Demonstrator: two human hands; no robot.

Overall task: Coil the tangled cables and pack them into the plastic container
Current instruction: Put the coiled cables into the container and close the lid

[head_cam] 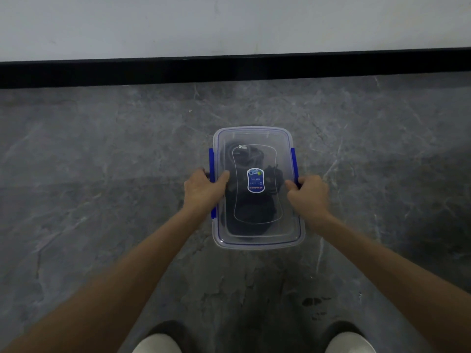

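Note:
A clear plastic container (257, 135) with blue side latches stands on the grey marble floor, its transparent lid on top with a blue oval sticker (255, 180). Black coiled cables (244, 156) show dimly through the lid. My left hand (202, 188) grips the container's left edge at the blue latch (211, 159), thumb lying on the lid. On the opposite side my right hand (309, 191) grips the edge at the other blue latch (293, 159), fingers curled round it.
A white wall with a black skirting board (229, 70) runs across the far side. The grey marble floor (102, 161) spreads all around the container. Two pale shoe tips (158, 343) sit at the bottom edge.

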